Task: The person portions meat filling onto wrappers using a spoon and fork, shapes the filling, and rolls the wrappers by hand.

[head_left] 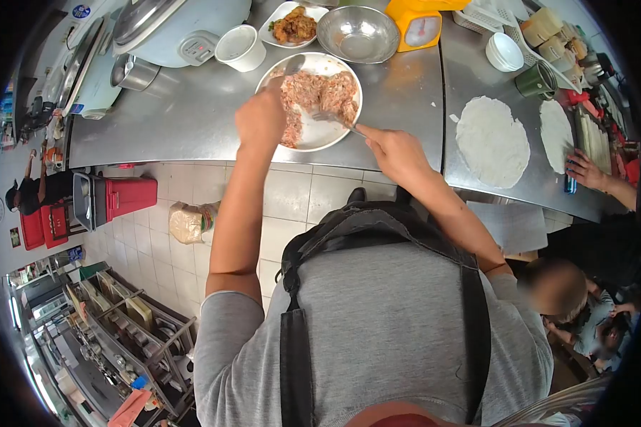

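Note:
A white plate of raw minced meat sits near the front edge of the steel counter. My left hand is closed around a spoon, whose bowl is over the plate's far left rim; the hand is smeared by motion. In my right hand is a fork, gripped by its handle. Its tines reach into the plate and touch the meat at the centre. Most of the meat lies in clumps at the back and right, with some along the left side.
Behind the plate stand a white tub, a dish of fried food, a metal bowl and a yellow scale. A rice cooker is at left. Flattened dough lies right, near another person's hand.

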Available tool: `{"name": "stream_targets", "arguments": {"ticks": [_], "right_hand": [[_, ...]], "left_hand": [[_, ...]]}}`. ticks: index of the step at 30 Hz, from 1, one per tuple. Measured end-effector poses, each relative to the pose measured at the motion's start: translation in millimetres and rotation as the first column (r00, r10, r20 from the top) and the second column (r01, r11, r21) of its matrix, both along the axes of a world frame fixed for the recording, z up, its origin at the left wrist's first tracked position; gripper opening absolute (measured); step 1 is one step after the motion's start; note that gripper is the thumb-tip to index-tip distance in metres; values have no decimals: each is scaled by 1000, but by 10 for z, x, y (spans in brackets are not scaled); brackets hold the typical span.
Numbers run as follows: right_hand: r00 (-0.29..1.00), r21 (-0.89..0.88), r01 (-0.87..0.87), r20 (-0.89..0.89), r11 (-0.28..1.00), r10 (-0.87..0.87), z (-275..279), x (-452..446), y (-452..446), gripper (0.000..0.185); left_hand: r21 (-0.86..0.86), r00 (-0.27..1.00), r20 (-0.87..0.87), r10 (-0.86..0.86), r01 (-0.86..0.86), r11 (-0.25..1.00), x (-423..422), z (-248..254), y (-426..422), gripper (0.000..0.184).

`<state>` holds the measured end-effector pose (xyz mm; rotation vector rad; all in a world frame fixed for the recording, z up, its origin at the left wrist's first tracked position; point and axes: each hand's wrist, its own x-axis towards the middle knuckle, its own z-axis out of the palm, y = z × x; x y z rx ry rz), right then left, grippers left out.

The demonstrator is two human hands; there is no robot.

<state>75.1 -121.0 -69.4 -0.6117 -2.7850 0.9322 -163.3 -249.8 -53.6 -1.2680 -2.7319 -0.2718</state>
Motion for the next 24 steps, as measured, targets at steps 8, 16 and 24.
{"name": "stream_targets", "arguments": {"ticks": [8,16,24], "right_hand": [[1000,133,7,27,991,-11,-109,-13,-18,42],[996,335,60,45,940,-79,64,-805,391,44],[984,296,-154,129,943,120,64,-604,46,50]], "left_hand": [[-191,982,111,-152,171,967,90,11,-470,38],[-131,991,40,-126,130,983,183,-95,-466,42],[-108,996,-86,-8,-1,994,-16,2,-678,36]]}}
